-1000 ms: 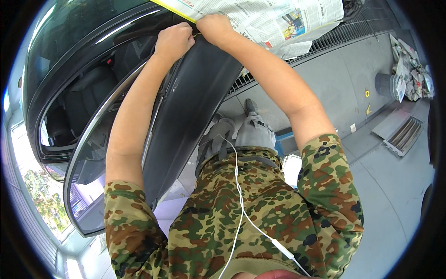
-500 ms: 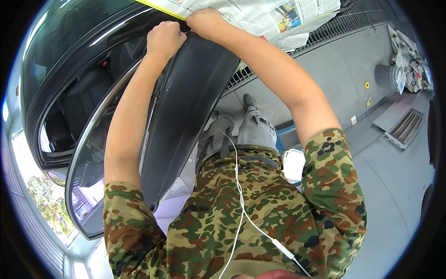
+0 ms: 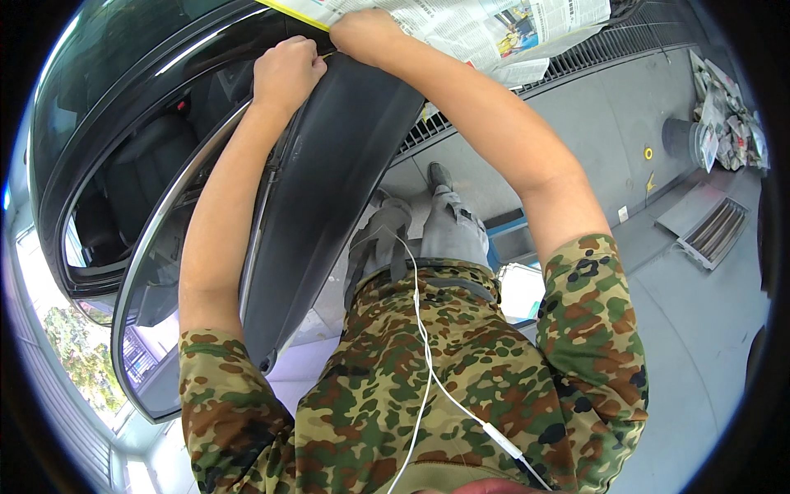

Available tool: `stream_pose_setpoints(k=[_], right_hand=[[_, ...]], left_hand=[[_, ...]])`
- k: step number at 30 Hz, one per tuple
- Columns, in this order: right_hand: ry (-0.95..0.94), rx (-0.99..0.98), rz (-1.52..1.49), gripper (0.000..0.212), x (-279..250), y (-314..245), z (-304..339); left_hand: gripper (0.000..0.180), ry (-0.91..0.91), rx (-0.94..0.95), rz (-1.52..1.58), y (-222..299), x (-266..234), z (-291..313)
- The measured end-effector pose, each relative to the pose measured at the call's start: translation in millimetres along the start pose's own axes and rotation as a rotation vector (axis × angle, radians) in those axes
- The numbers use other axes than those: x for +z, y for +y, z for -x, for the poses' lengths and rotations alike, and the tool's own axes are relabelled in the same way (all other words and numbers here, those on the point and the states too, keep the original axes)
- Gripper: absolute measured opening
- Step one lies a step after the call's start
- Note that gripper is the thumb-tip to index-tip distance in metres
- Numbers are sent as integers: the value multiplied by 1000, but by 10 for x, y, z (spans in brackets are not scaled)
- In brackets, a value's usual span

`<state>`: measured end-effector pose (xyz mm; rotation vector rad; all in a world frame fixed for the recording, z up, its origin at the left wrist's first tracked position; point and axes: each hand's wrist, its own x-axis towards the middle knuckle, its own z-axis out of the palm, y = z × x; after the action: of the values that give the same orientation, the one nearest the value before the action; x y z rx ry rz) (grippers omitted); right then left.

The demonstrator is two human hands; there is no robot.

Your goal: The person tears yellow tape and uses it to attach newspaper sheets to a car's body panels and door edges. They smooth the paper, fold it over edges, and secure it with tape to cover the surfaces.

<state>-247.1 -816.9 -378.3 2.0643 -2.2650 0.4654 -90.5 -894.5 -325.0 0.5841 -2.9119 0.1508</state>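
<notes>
Over the car, a printed newspaper sheet [image 3: 461, 37] edged with a strip of yellow masking tape [image 3: 296, 14] spreads at the top. My right hand [image 3: 366, 37] is closed at the tape's end, covering the sheet's corner. Just to its left, my left hand [image 3: 285, 70] is closed in a pinch near the upper end of the open black car door [image 3: 341, 148]. A thin yellowish bit of tape shows between the two hands. The fingertips themselves are mostly hidden.
The dark car body [image 3: 99, 90] and the door's window frame [image 3: 136, 288] lie to the left. A floor grating [image 3: 568, 62] runs along the upper right. Beyond it stand a grey bucket [image 3: 679, 136] with crumpled newspaper [image 3: 732, 123], a yellow tape roll [image 3: 648, 153] and a slatted panel [image 3: 716, 230].
My left hand has shifted slightly left, widening the small gap to my right hand. The newspaper sits a little further right in the picture. Both hands stay closed.
</notes>
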Motion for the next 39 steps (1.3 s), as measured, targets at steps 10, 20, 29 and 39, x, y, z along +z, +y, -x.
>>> stream_pose_setpoints(k=[10,20,29,39], right_hand=[[-1,16,11,18,62,-65,-134],[-60,14,-43,19,-11,-25,-75],[13,13,-54,13,-39,-51,18],[-3,57,-65,14,-46,-76,11]], left_hand=[[15,-37,-52,-68,90,19,-81],[19,-47,-69,-133,148,-37,-64],[28,-35,-21,-102,120,11,-88],[23,-169,-95,-194,192,-111,-167]])
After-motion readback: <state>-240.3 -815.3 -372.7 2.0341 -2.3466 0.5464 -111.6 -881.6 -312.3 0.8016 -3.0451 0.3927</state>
